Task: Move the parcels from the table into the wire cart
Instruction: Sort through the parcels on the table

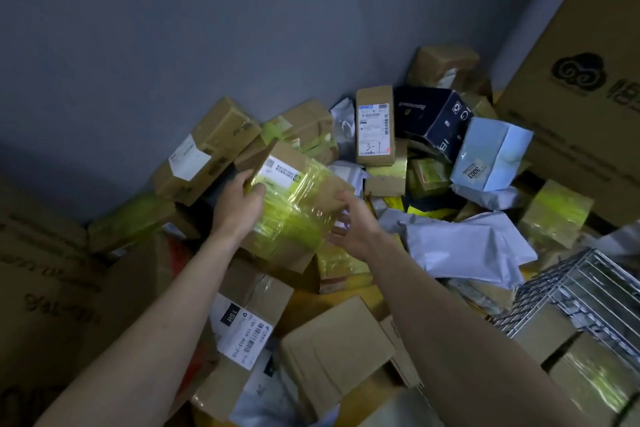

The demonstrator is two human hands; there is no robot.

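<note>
now both hands (239,208) hold box (294,204)

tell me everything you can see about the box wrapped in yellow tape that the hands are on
The yellow-taped box is brown cardboard, wrapped in glossy, translucent yellow-green tape, with a white printed label near its upper left corner. It sits tilted atop the parcel pile, near the wall. The left hand holds its left edge, thumb on top; the right hand touches its right side.

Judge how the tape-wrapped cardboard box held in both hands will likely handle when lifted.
The box probably stays stiff: its edges look square. Its glossy yellow-green tape may be slippery. The left hand and right hand both hold it, suggesting bulk.
</note>
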